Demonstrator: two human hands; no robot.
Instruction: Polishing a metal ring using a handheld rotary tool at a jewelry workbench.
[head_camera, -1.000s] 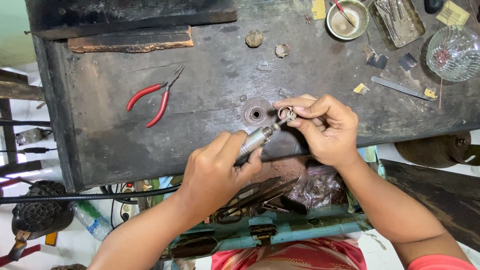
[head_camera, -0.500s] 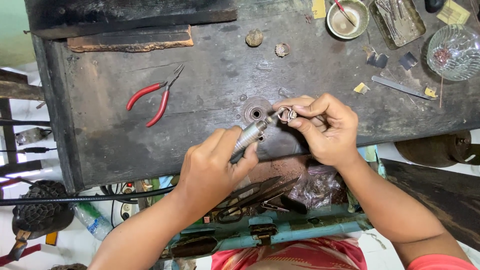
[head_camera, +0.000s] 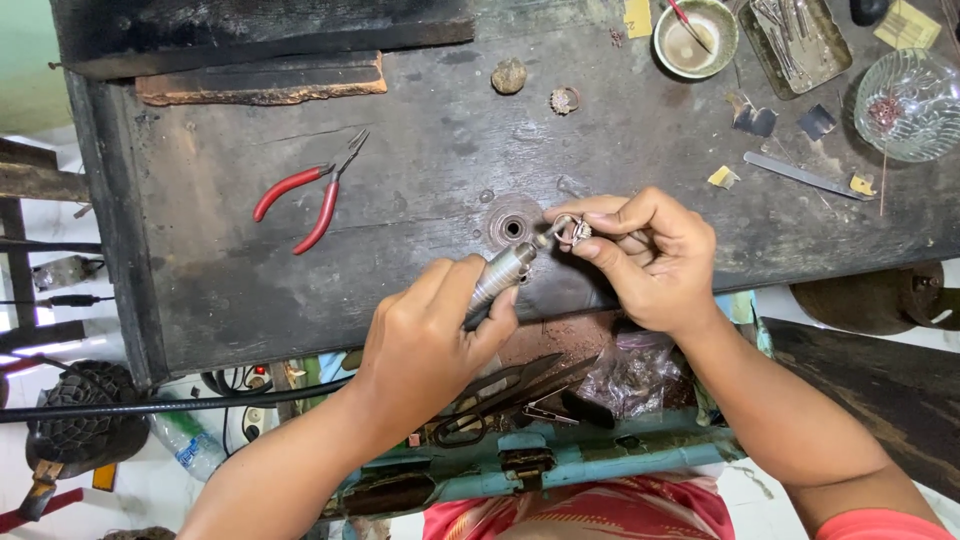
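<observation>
My left hand (head_camera: 432, 338) grips a silver rotary handpiece (head_camera: 503, 271) whose black flexible shaft runs off to the left. Its tip touches a small metal ring (head_camera: 574, 231) pinched between the thumb and fingers of my right hand (head_camera: 645, 258). Both hands hover over the near middle of a dark wooden workbench (head_camera: 420, 180), just beside a round metal socket (head_camera: 512, 226) set in its top.
Red-handled pliers (head_camera: 305, 195) lie to the left. A small ring (head_camera: 565, 99) and a stone-like lump (head_camera: 509, 75) sit farther back. A cup (head_camera: 694, 38), a tray of tools (head_camera: 795, 40), a glass dish (head_camera: 910, 104) and a metal file (head_camera: 805, 175) occupy the right. Scissors (head_camera: 500, 395) lie in the drawer below.
The handpiece tip has stayed against the ring, with only small shifts of both hands; nothing picked up or let go.
</observation>
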